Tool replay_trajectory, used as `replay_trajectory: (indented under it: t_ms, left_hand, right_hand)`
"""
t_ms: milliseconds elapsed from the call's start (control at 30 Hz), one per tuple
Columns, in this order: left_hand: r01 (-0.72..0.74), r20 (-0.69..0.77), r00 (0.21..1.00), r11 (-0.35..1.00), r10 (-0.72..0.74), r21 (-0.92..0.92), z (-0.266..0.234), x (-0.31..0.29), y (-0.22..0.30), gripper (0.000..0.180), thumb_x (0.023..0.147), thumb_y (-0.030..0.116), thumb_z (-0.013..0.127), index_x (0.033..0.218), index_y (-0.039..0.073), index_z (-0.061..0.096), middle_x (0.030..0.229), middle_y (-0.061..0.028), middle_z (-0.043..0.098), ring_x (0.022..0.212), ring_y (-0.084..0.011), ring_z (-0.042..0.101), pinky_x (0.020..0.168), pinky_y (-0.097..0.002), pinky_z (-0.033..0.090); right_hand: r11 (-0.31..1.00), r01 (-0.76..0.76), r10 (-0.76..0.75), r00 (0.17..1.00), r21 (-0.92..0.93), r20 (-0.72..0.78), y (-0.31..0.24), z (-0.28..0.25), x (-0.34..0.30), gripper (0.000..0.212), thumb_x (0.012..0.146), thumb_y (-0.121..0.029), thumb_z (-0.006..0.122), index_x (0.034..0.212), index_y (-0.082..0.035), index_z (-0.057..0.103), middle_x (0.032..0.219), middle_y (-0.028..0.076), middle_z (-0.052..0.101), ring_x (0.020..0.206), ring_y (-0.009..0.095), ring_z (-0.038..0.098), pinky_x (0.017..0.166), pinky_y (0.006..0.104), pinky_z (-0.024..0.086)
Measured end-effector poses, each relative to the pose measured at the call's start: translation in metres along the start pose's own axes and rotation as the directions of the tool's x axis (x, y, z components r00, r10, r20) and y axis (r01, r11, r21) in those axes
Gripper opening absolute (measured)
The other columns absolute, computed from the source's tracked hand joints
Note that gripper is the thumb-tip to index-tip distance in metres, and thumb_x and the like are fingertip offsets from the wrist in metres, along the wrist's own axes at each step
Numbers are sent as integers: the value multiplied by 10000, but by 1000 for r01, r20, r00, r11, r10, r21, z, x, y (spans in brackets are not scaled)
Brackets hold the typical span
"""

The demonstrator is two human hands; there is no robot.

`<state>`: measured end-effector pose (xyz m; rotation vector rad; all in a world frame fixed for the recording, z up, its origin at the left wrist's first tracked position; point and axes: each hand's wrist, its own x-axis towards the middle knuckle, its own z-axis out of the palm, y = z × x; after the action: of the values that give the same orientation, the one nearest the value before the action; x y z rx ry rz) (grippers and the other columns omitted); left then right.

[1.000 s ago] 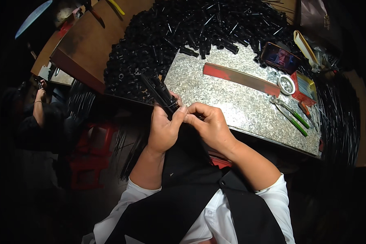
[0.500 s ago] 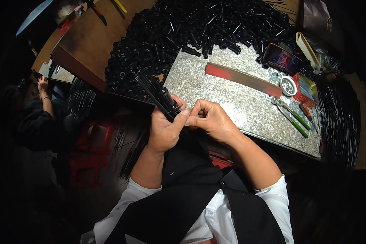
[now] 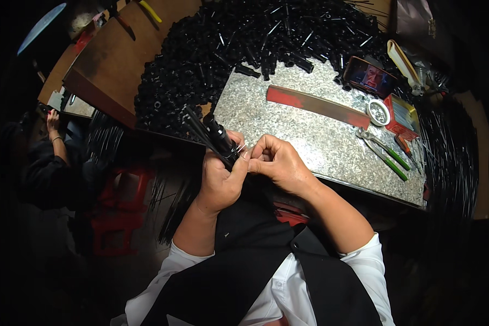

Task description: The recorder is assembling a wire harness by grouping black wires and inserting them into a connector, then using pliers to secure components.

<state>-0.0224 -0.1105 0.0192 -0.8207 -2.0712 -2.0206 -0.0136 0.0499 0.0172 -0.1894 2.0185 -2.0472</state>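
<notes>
My left hand point(image 3: 221, 176) grips a bundle of black rods with a black tube point(image 3: 213, 134) that sticks up and to the left, over the near edge of the metal worktop point(image 3: 315, 136). My right hand point(image 3: 277, 161) is closed right beside it, its fingertips pinched at the bundle's near end, where thin pale wire ends show. What the right fingers pinch is too small to tell. A large heap of black tube parts point(image 3: 239, 49) covers the far part of the worktop.
A red-ended flat bar point(image 3: 318, 106), a small round tin point(image 3: 378, 112), green-handled pliers point(image 3: 383, 153), a phone with a lit screen point(image 3: 369, 77) and a brown board point(image 3: 114, 60) lie around. Another person point(image 3: 49, 157) sits at the left. A red stool point(image 3: 119, 206) stands below.
Both hands have stayed together at the worktop's edge; the black bundle has tilted slightly and the right fingers have shifted at its end.
</notes>
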Motion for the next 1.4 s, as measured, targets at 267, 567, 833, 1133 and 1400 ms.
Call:
replay_trajectory:
  t_ms: [267, 567, 833, 1133, 1400]
  left_hand:
    - [-12, -77, 997, 979, -4, -204, 17, 8, 14, 118, 846, -22, 585, 940, -8, 515, 961, -69, 512, 835, -98, 482, 759, -249, 410]
    - [16, -23, 999, 935, -26, -355, 10, 6, -1, 82, 883, 50, 602, 932, 3, 556, 1018, -102, 545, 960, -137, 523, 846, -288, 437]
    - [-104, -56, 994, 950, 92, -293, 22, 6, 14, 95, 902, -11, 532, 939, 5, 446, 818, -118, 568, 731, -138, 599, 711, -291, 526]
    - [38, 49, 999, 860, -15, -510, 30, 4, 5, 395, 826, 99, 705, 1029, 46, 370, 796, -72, 515, 662, -94, 531, 614, -215, 470]
    - [67, 43, 998, 855, -53, -515, 34, 7, 11, 658, 739, 595, 662, 988, 32, 430, 719, -52, 511, 579, -72, 452, 514, -183, 379]
  right_hand:
    - [978, 135, -119, 987, 160, -108, -3, 2, -13, 222, 806, -70, 717, 897, -15, 522, 801, 5, 567, 733, 45, 534, 660, 192, 456]
    - [988, 152, -146, 971, 15, -191, -11, 6, -20, 278, 778, -108, 752, 895, -9, 520, 797, 25, 580, 727, 49, 544, 651, 193, 464]
    - [979, 201, -187, 946, 27, -266, -6, 3, -27, 319, 759, -100, 763, 937, 14, 524, 839, 73, 615, 773, 76, 604, 682, 217, 511]
    - [932, 289, -330, 927, -220, -180, 2, -3, -45, 336, 756, -67, 751, 991, 11, 525, 863, 90, 637, 834, 129, 645, 745, 260, 530]
    - [980, 194, -199, 941, -45, -274, 1, -17, -51, 263, 806, -29, 697, 989, 17, 515, 932, 88, 616, 854, 127, 638, 747, 237, 518]
